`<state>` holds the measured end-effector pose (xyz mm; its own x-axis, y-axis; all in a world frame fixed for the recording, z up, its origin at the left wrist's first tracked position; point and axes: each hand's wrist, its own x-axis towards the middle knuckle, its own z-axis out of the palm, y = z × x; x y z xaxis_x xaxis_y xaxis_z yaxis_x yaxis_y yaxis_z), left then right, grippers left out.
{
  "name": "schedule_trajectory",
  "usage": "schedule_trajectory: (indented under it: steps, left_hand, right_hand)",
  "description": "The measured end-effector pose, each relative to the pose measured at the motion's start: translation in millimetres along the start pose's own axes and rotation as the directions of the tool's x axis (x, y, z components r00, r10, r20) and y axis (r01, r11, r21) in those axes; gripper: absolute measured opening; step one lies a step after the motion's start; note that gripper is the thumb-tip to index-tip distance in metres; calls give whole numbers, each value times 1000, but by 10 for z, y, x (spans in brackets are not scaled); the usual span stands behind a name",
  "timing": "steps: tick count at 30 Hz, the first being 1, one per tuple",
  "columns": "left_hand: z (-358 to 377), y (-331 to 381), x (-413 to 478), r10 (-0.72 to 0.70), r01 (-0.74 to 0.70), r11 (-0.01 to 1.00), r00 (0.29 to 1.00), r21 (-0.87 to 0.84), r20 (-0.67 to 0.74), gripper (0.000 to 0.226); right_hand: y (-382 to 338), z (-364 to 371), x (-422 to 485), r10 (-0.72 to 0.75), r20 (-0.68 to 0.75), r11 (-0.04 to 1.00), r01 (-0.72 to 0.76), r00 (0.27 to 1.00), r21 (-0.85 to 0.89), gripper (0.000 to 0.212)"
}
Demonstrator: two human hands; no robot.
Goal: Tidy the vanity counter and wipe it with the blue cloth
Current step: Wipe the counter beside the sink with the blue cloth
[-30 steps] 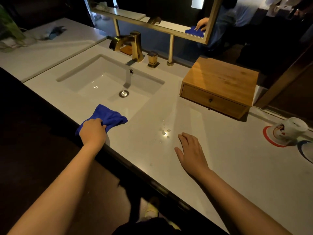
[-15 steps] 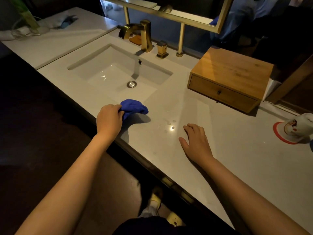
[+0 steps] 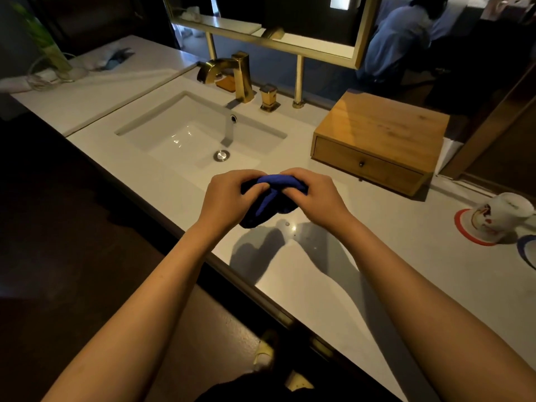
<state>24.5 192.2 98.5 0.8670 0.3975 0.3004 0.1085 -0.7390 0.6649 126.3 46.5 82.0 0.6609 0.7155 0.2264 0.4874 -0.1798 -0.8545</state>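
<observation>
The blue cloth [image 3: 271, 200] is bunched up and held in the air just above the white vanity counter [image 3: 362, 256], in front of the sink. My left hand [image 3: 229, 198] grips its left side and my right hand [image 3: 314, 194] grips its right side, fingers pinched into the fabric. Both hands cover most of the cloth's top edge; its lower part hangs between them. A few water drops [image 3: 291, 226] shine on the counter right below the cloth.
A white sink basin [image 3: 185, 132] with a gold faucet [image 3: 239, 75] lies behind the hands. A wooden drawer box [image 3: 374, 140] stands at the right rear. A white mug lies tipped on a red-rimmed coaster [image 3: 499, 217] far right. A mirror frame [image 3: 298, 49] stands at the back.
My left hand lifted the cloth off the counter edge by the sink and carried it right. My right hand left the counter and took hold of the cloth's other side.
</observation>
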Motion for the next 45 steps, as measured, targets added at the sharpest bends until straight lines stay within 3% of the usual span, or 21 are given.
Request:
schedule_trajectory:
  steps: [4, 8, 12, 19, 23, 26, 28, 30, 33, 36, 40, 42, 45]
  left_hand:
    - [-5, 45, 15, -85, 107, 987, 982, -122, 170, 20]
    - [102, 117, 42, -110, 125, 986, 985, -107, 134, 14]
    - [274, 206, 140, -98, 113, 985, 989, -132, 114, 16]
    - [386, 69, 379, -18, 73, 971, 972, -230, 234, 25]
    - [307, -249, 531, -5, 70, 971, 963, -230, 271, 23]
    - [206, -596, 654, -31, 71, 987, 965, -147, 259, 23]
    - [169, -849, 700, -47, 75, 993, 962, -94, 269, 25]
    - [158, -1078, 699, -45, 62, 997, 956, -53, 289, 27]
    - [165, -1386, 610, -9, -4, 999, 936, 35, 353, 33]
    - [144, -1672, 544, 37, -102, 986, 908, 133, 417, 33]
    - [70, -1980, 489, 68, -199, 952, 878, 233, 474, 41]
    - [52, -2067, 447, 76, -251, 923, 863, 293, 500, 44]
    - [54, -2137, 413, 77, -286, 889, 863, 357, 499, 49]
  right_hand:
    - [-7, -117, -29, 156, -109, 986, -148, 982, 78, 15]
    - [-5, -286, -126, 205, -92, 979, -204, 975, 21, 8]
    - [8, -414, -253, 249, -112, 968, -244, 962, 60, 15]
    - [15, -443, -223, 327, -351, 942, -331, 877, 49, 13]
    - [30, -256, -146, 355, -521, 911, -412, 776, 6, 19]
    - [50, -115, -119, 392, -683, 856, -517, 616, 25, 21]
    - [79, 14, -148, 331, -784, 809, -585, 526, -51, 18]
    - [135, 197, -217, 241, -833, 743, -646, 499, -172, 14]
    - [253, 553, -352, 329, -806, 614, -760, 493, -214, 15]
    - [368, 889, -438, 451, -671, 529, -782, 588, -330, 31]
    - [432, 952, -423, 352, -587, 598, -657, 730, -459, 37]
    - [514, 904, -437, 372, -491, 604, -607, 787, -516, 50]
    - [703, 889, -386, 464, -414, 498, -617, 783, -609, 65]
